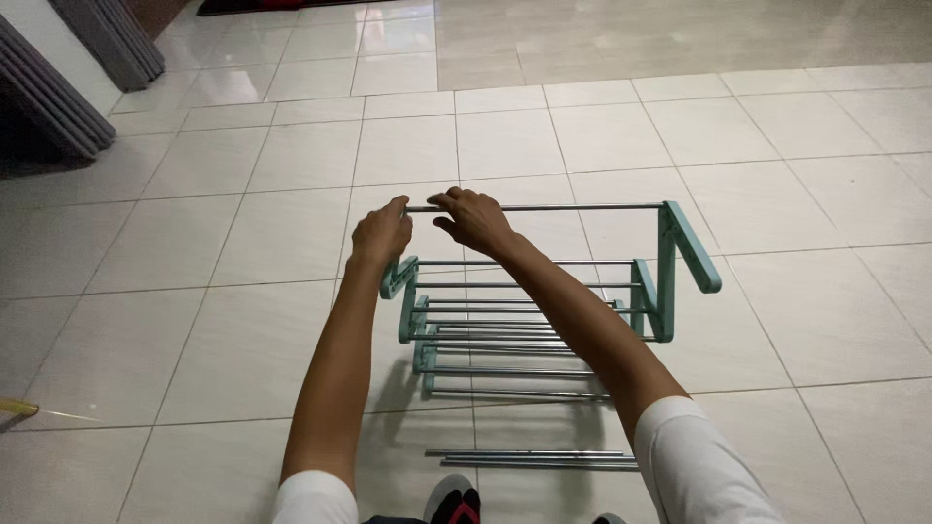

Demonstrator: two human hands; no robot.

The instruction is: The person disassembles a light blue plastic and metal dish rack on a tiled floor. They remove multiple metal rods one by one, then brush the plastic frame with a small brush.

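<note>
Here both hands (427, 228) seemingly grip the top rod (582, 207).

Rack (544, 311) on floor (777, 155); loose rods (532, 457) before it.

Far up and left of the grip we see grey folded mats (58, 97) by the wall. Shiny white floor tiles (777, 146) lie all around.

A teal plastic-framed rack (544, 291) with thin silver metal rods stands upright on the tiled floor (777, 146), several tiers stepping toward the near edge. Its top rod (582, 207) runs level between the side brackets; the left bracket seems hidden. Loose rods (534, 456) lie flat nearby.
</note>
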